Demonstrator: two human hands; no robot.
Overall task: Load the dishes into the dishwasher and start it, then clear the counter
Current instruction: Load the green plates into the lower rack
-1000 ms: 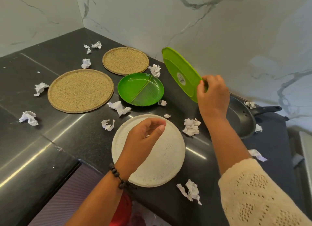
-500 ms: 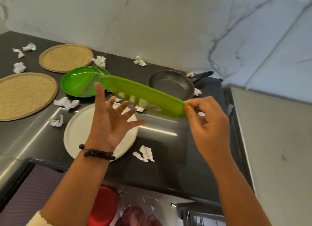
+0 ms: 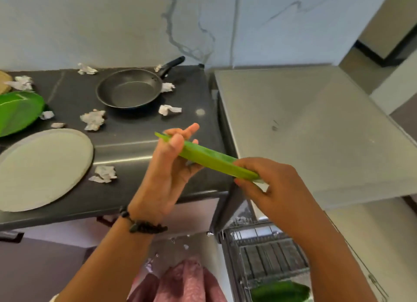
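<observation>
Dark counter [image 3: 140, 143] under marble wall, frying pan [image 3: 129, 90], paper scraps [image 3: 93, 119]; left hand [image 3: 168, 166] and right hand [image 3: 268, 184] pinch green plate [image 3: 209, 158]

Green plate [image 3: 209, 159], black pan [image 3: 129, 89], white plate [image 3: 42, 168], grey-veined marble wall [image 3: 112, 24].

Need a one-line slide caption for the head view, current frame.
Both hands, left hand and right hand, hold a green plate edge-on above the open dishwasher rack, beside a counter littered with paper scraps.
</observation>
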